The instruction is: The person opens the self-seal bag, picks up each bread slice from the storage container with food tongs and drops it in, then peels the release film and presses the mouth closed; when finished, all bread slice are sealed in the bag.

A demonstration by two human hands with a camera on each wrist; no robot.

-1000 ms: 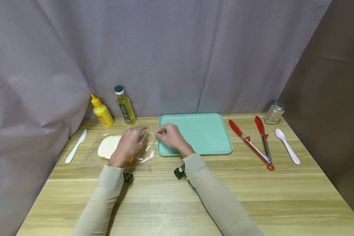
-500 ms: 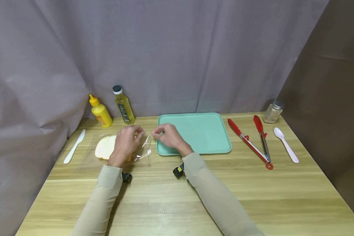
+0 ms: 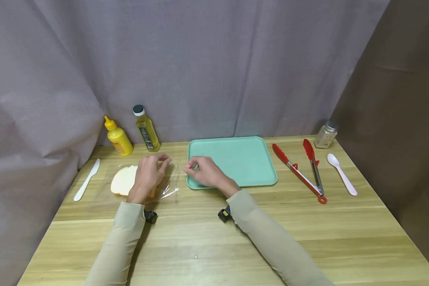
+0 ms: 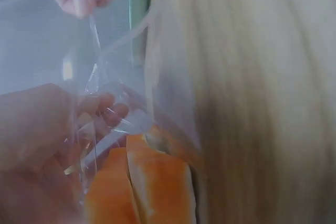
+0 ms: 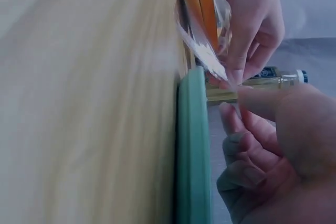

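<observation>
A clear plastic bag (image 3: pixel 169 190) lies at the left of the table, with slices of bread (image 3: pixel 123 180) inside it. Their orange-brown crusts (image 4: pixel 157 187) show through the film in the left wrist view. My left hand (image 3: pixel 151 174) is over the bag and pinches its edge near the mouth; the palm partly hides the bread. Just across from it, my right hand (image 3: pixel 205 171) pinches another part of the film, above the left end of a mint-green tray (image 3: pixel 236 161). In the right wrist view, both hands' fingertips are close together by the glossy film (image 5: pixel 207 59).
Behind the bag stand a yellow squeeze bottle (image 3: pixel 119 140) and an oil bottle (image 3: pixel 147 131). A white knife (image 3: pixel 87 179) lies at far left. Red-tipped tongs (image 3: pixel 304 174), a white spoon (image 3: pixel 342 174) and a spice jar (image 3: pixel 326 135) are on the right. A grey curtain (image 3: pixel 200 67) hangs behind.
Both hands first drew closer together over the bag's mouth, then moved slightly apart, the right hand shifting a little rightward. The whole scene has slid slightly left in the head view.
</observation>
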